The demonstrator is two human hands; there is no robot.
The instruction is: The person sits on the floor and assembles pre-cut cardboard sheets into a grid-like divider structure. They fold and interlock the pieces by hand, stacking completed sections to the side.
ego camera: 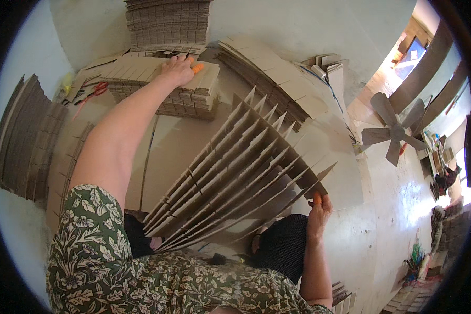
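Observation:
My left hand [178, 72] rests on top of a stack of slotted cardboard strips [141, 70], its fingers bent over the far edge. Whether it grips the top strip is hidden. Orange coverings sit on some of its fingers. My right hand [320, 214] pinches the near right end of a cardboard cross strip [274, 135], with an orange covering on a finger. Several long slotted cardboard strips [219, 184] are fitted into that cross strip. They fan out at its side and draw together toward my lap, forming a partly assembled divider between my knees.
Taller stacks of cardboard strips stand at the back wall [168, 25] and far left [27, 137]. Another slotted pile [271, 78] lies behind the divider. Red-handled scissors [99, 88] lie at left. A fan [396, 132] and a cable [329, 84] are at right.

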